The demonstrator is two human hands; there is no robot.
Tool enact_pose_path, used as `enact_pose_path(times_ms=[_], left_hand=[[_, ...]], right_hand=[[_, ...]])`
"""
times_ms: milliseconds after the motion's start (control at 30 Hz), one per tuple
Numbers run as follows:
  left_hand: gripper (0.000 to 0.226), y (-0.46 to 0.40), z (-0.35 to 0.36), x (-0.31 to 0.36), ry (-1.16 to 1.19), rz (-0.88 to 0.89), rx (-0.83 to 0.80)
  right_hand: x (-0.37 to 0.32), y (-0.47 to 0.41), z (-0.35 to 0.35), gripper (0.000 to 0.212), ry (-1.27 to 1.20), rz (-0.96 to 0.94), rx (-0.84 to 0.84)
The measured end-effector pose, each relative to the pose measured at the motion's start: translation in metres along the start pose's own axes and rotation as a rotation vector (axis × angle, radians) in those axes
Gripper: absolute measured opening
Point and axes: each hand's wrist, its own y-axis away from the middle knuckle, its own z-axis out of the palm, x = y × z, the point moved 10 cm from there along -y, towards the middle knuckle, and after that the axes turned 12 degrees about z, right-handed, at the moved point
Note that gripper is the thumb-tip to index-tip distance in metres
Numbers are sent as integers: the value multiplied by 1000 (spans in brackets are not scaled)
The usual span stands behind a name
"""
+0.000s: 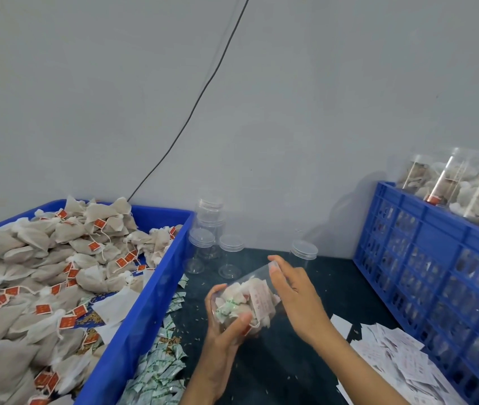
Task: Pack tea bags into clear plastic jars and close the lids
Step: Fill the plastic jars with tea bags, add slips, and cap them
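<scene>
The left hand [226, 325] grips a clear plastic jar [247, 299] from below, with fingers and thumb curled round its lower end. The jar is held above the dark surface [276, 369], tilted, with its open mouth toward the left hand and its base pointing up and away. The jar has no lid on it. It holds several tea bags, a white paper slip and a green-and-white sachet [226, 309].

The right hand [296, 296] rests on the upper right side of the jar. Its fingers are extended along the jar wall, and the fingertips reach the raised base; it does not curl round the jar.

To the left, a blue tray [145, 311] holds a heap of tea bags [57, 273] with red tags on strings. Between this tray and the hands, a pile of green-and-white sachets [159, 366] lies on the surface.

Behind the hands, near the wall, empty clear jars [206, 244] stand in a group; some are stacked. One capped jar [304, 252] stands just behind the right hand.

To the right, a blue slatted crate [437, 273] contains filled jars [460, 185], with some lying on top. In front of the crate, a loose pile of white paper slips [393, 355] lies on the surface. Small grains are scattered over the surface. A black cable [203, 92] runs down the grey wall.
</scene>
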Motion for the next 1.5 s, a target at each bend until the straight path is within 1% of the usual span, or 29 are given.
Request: enact_pose_path(times_ms=[67, 100, 167, 200, 233, 267, 333, 367, 400, 467, 500, 567, 633, 733, 800, 900, 1000, 1067, 1100, 1167, 1233, 1267, 1333, 1367, 1400, 1433, 1500], left_hand=[[78, 2, -2, -5, 29, -61, 22], [73, 3, -2, -9, 76, -113, 43], [67, 6, -2, -20, 171, -232, 63], [66, 8, 1, -22, 206, -274, 57], [66, 8, 2, -22, 220, -292, 53], [66, 8, 0, -22, 209, -285, 59], [75, 6, -6, -21, 137, -234, 77], [79, 5, -7, -19, 103, -210, 81], [83, 5, -7, -18, 78, -193, 78], [88, 6, -6, -16, 62, -179, 75], [83, 6, -5, -16, 67, -185, 75], [63, 6, 2, -16, 125, -223, 36], [59, 7, 10, -18, 194, -273, -17], [60, 10, 7, -21, 195, -291, -1], [62, 9, 3, -20, 171, -269, 37], [61, 10, 1, -16, 108, -223, 51], [54, 9, 5, -10, 88, -183, 42], [53, 9, 5, -6, 87, -163, 47], [51, 9, 6, -4, 77, -152, 41], [49, 7, 5, 2, 30, -123, 29], [52, 4, 7, 8, -5, -93, 17], [49, 2, 8, 10, 6, -77, 20], [50, 3, 12, 6, 134, -120, 53], [53, 3, 13, 3, 219, -155, 66], [54, 4, 16, 1, 299, -181, 69], [55, 4, 19, -1, 367, -202, 68], [59, 5, 23, -4, 472, -240, 63]], right_hand=[[2, 1, 8, 45, -52, 10, -135], [-3, 4, 11, 50, -85, -37, -204], [-17, 11, 11, 48, -46, -193, -268], [-20, 13, 10, 47, -17, -244, -267], [-20, 13, 9, 45, -14, -256, -259], [-18, 11, 8, 41, -49, -224, -246], [-8, 3, 9, 33, -127, -105, -196], [-3, 0, 10, 33, -113, -60, -167], [-1, -3, 10, 35, -77, -37, -146], [-5, -4, 7, 46, -14, -61, -135], [-11, -2, 7, 51, 21, -100, -143], [-21, 2, 7, 57, 103, -205, -166], [-25, 5, 8, 59, 148, -283, -158], [-18, 3, 5, 49, 86, -261, -104], [-13, 2, 6, 40, 113, -241, -84], [-8, 0, 7, 34, 171, -217, -96], [-9, -3, 5, 35, 207, -189, -95], [-8, -4, 4, 45, 199, -163, -87], [-9, -3, 3, 48, 178, -156, -80], [-13, 0, 1, 45, 82, -162, -72], [-12, 3, -4, 45, -103, -118, -73], [-7, 4, -6, 50, -223, -70, -73], [10, 6, -2, 73, -472, 57, -104], [19, 8, 5, 85, -564, 120, -131], [27, 11, 14, 93, -618, 170, -156], [33, 16, 23, 95, -643, 205, -178], [42, 24, 37, 89, -648, 245, -195]])
